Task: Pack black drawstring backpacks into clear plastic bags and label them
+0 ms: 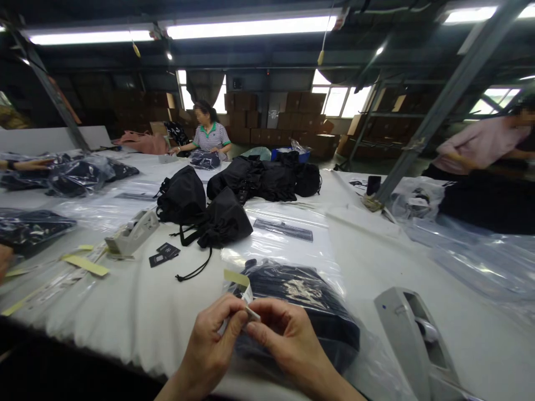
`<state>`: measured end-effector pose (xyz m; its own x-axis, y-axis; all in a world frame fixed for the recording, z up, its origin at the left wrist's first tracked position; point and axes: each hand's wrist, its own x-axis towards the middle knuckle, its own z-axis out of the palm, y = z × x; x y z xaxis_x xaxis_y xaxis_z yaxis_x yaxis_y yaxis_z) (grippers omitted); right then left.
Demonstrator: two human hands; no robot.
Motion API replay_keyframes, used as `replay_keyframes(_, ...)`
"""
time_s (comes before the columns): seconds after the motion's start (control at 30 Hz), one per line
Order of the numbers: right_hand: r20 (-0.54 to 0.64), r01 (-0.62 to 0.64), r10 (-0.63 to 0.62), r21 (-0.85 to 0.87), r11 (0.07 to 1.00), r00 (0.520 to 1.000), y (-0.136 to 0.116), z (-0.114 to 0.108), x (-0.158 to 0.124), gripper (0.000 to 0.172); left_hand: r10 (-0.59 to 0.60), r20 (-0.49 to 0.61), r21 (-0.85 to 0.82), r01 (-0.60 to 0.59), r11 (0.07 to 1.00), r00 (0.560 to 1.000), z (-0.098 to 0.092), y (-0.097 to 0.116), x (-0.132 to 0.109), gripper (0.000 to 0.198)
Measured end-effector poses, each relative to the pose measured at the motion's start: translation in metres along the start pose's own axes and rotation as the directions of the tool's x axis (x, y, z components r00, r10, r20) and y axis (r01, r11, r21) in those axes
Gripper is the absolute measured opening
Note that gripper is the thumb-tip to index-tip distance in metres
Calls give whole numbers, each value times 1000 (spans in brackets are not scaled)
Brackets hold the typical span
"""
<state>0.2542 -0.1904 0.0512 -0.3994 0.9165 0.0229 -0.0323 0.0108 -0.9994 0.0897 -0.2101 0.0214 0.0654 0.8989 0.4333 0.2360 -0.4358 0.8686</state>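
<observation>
My left hand and my right hand meet at the front of the table, thumbs and fingers pinched together. Between them is a small white strip of labels, with a yellow end standing up behind the fingers. Part of the strip is hidden by my fingertips. Right behind and beneath my hands lies a black folded item in a clear plastic bag, with a shiny glare on its top.
Black drawstring pouches are heaped beyond. Dark cards lie to the left, near a grey tape dispenser; another dispenser stands at right. Yellow-ended label strips lie at left. Clear bags spread rightward. Co-workers stand around.
</observation>
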Motion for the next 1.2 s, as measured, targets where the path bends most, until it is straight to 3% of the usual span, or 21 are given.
replay_keyframes(0.1,64,-5,10,-75,997,998,-9,-6,-1,24,129,34,107,-132,986,991,-2,-1,0,16)
replay_keyframes(0.27,169,-5,28,-134,991,985,-22,-14,-3,23,194,106,189,-212,959,975,-10,-3,1,16)
replay_keyframes(0.47,78,-143,149,-81,986,986,-23,-11,-2,23,278,127,235,-301,924,952,-13,-4,4,16)
replay_keyframes(0.53,25,-132,135,-108,985,990,-23,-10,-2,20,217,137,196,-241,951,967,-15,-4,4,19)
replay_keyframes(0.63,-31,-93,90,-131,987,995,-22,-13,-1,18,-15,211,96,-6,995,977,-20,-1,4,24)
replay_keyframes(0.77,-50,-226,225,-2,974,973,-15,-21,2,27,-332,378,-86,389,917,865,-28,2,6,38)
replay_keyframes(0.83,-59,-266,267,25,964,962,-12,-24,3,29,-401,412,-114,483,868,818,-29,2,7,41)
replay_keyframes(0.9,-68,-282,283,24,959,957,-11,-24,3,28,-434,399,-99,508,855,808,-30,3,8,40)
replay_keyframes(0.97,-82,-286,286,9,958,955,-12,-22,3,27,-439,358,-51,487,872,824,-32,3,8,40)
replay_keyframes(1.03,-111,-277,274,-11,961,955,-13,-22,4,27,-410,234,32,414,910,882,-41,3,7,39)
replay_keyframes(1.1,-148,-261,254,-26,965,956,-13,-23,4,26,-347,7,152,341,928,938,-58,-1,5,37)
replay_keyframes(1.13,-166,-255,246,-30,967,955,-13,-23,4,25,-308,-134,220,331,918,942,-69,-4,5,34)
replay_keyframes(1.2,-198,-251,240,-29,968,950,-12,-26,4,25,-201,-394,372,356,857,897,-92,-14,5,27)
